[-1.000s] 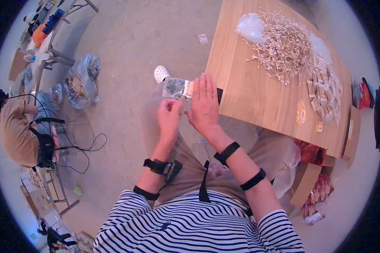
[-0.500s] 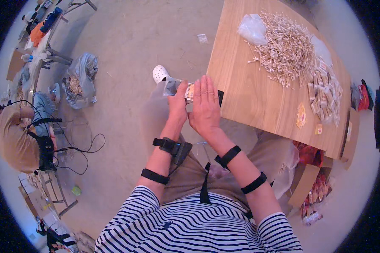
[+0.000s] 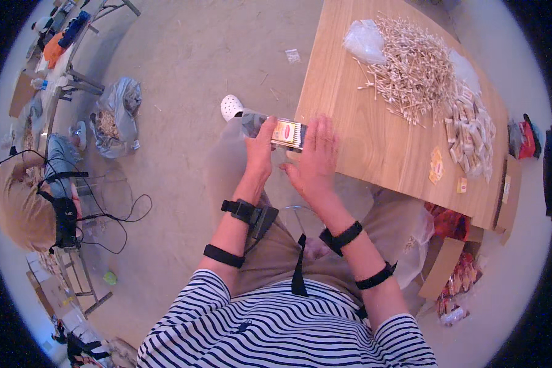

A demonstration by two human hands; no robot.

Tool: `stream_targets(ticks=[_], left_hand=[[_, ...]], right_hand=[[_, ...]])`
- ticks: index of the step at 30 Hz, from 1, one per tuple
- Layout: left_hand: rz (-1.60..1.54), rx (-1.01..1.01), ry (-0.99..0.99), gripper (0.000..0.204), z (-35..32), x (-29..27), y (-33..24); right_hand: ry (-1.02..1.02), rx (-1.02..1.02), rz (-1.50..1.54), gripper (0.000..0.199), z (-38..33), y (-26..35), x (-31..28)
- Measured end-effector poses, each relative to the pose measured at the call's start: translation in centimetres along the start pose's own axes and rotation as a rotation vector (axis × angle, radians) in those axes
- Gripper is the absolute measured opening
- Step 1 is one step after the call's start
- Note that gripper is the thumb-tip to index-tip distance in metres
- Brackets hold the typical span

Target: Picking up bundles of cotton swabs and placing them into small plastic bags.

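Note:
A clear plastic packet of cotton swabs [image 3: 292, 134] with a yellow and red label card lies across my hands, in front of the table's near left corner. My left hand [image 3: 260, 153] grips its left end, thumb on top; the fingers beneath are mostly hidden. Loose clear film sticks out left of the thumb. My right hand [image 3: 316, 162] has its fingers stretched out flat along the packet's right end, the thumb apart. To the right, a large heap of loose cotton swabs [image 3: 411, 70] covers part of the wooden table [image 3: 334, 110], with several filled packets [image 3: 471, 141] beside it.
Yellow label cards [image 3: 435, 165] and a clear plastic bag [image 3: 365, 43] lie on the table. A cardboard box [image 3: 443, 264] stands below its near edge. Leftward are a plastic sack [image 3: 119, 116] on the floor, black cables [image 3: 129, 218] and a seated person [image 3: 21, 202].
My right hand has slid right, off the packet's face to its right end, uncovering the label and swab tips. My left hand keeps its hold, nearly still.

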State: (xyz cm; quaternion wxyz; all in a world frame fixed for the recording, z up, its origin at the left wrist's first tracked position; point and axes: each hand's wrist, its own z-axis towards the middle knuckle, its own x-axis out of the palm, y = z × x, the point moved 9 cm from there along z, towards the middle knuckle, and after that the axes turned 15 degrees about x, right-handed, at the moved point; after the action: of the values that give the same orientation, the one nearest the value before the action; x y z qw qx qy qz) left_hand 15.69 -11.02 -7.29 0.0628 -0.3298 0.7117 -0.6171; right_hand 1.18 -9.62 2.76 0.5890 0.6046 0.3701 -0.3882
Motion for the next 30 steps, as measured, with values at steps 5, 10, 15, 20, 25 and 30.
stream_targets(ticks=[5,10,15,20,25,30], left_hand=[[0.038,-0.006,-0.013,0.027,-0.3,-0.3,-0.3],[0.045,0.005,-0.006,0.026,-0.5,0.3,-1.2],[0.023,0.006,-0.013,0.024,-0.6,0.3,-1.1],[0.069,0.04,0.013,0.023,-0.6,0.5,-1.8],[0.062,0.037,-0.011,0.023,-0.6,0.3,-1.6],[0.0,-0.004,-0.015,0.024,-0.5,0.3,-0.2]], right_hand=[[0.023,-0.009,-0.062,0.115,-1.8,-0.8,0.0],[0.038,-0.012,-0.078,0.112,-1.8,0.3,0.6],[0.009,-0.017,-0.087,0.116,-2.1,0.8,0.8],[0.014,-0.011,-0.019,0.115,-1.6,0.5,0.6],[0.037,-0.075,-0.035,0.116,-0.7,1.2,0.5],[0.078,-0.083,-0.072,0.113,-0.4,1.4,1.2]])
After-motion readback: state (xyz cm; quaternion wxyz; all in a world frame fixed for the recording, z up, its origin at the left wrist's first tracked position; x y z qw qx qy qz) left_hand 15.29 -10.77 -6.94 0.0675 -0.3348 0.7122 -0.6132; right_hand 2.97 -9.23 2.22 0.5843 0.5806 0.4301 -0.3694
